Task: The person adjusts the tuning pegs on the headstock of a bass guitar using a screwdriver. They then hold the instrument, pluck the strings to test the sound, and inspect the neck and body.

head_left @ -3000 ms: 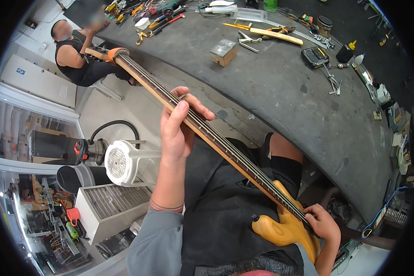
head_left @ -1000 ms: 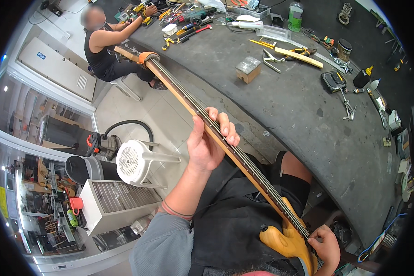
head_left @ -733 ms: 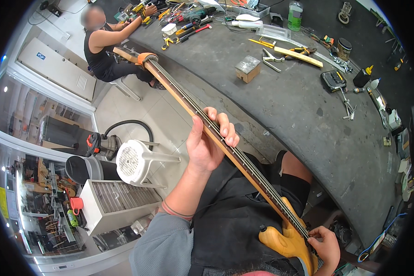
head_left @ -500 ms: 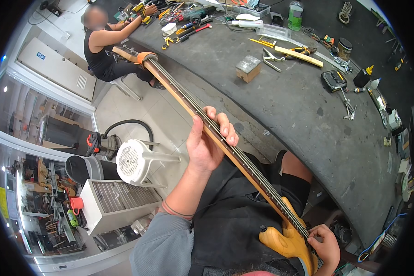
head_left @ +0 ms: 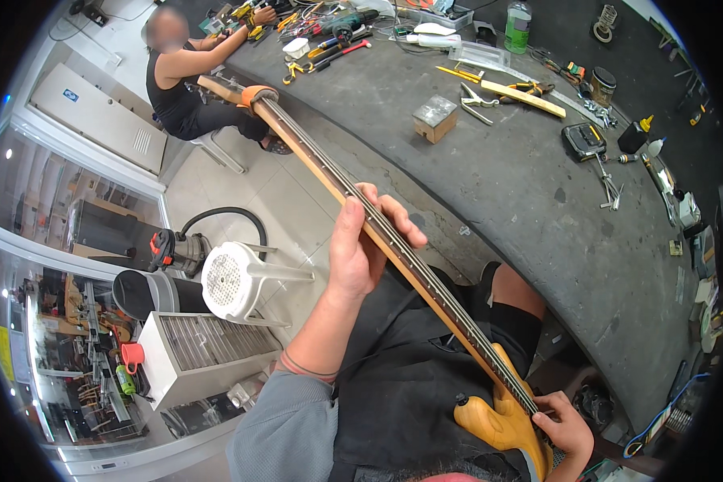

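A bass guitar (head_left: 492,424) with a honey-coloured wooden body lies across my lap, its dark fretboard slanting up to the far left. Around the middle of the neck is my left hand (head_left: 363,253), thumb along the near edge and fingers coming over the far side by the strings. Down at the body, my right hand (head_left: 566,424) rests with curled fingers touching the strings; its fingertips are partly hidden. An orange-brown wrap (head_left: 259,96) circles the neck near the headstock (head_left: 219,88).
The dark workbench (head_left: 506,193) curves along the right, holding a small block (head_left: 435,119), pliers (head_left: 477,103), a green bottle (head_left: 516,28) and many tools. A co-worker (head_left: 181,80) sits at the far left. A white stool (head_left: 226,281), vacuum (head_left: 183,251) and cabinet (head_left: 173,353) stand left.
My left hand has shifted slightly on the neck, its fingers straighter and lifted from the strings. The neck has moved a little to the right. My right fingers have shifted slightly at the strings.
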`<action>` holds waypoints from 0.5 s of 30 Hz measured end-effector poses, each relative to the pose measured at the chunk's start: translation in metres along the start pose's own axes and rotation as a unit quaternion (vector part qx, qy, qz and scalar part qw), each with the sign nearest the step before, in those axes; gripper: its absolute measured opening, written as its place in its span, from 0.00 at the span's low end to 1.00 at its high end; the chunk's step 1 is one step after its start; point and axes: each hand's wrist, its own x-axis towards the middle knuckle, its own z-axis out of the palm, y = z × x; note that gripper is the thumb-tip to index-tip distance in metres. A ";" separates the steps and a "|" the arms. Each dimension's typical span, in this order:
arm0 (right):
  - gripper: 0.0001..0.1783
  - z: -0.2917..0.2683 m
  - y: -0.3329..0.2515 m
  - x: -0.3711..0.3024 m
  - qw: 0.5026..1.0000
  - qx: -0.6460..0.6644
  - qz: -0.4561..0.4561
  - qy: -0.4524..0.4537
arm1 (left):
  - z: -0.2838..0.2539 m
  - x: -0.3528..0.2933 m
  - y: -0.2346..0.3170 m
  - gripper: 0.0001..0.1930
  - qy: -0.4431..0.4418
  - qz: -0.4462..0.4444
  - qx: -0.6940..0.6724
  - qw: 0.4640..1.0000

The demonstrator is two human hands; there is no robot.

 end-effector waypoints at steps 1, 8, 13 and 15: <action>0.20 -0.003 0.002 0.000 1.000 -0.024 -0.010 0.002 | 0.000 0.001 0.001 0.24 0.006 -0.001 0.018 1.000; 0.19 0.003 0.002 0.001 0.998 -0.013 0.021 0.051 | -0.002 -0.002 0.004 0.23 0.022 -0.019 0.013 0.999; 0.21 0.006 -0.016 -0.001 0.995 -0.071 0.007 0.076 | 0.000 -0.006 0.007 0.23 0.034 -0.036 -0.009 0.999; 0.21 0.006 -0.016 -0.001 0.994 -0.082 0.001 0.076 | -0.003 -0.006 0.006 0.23 0.017 -0.039 -0.062 0.997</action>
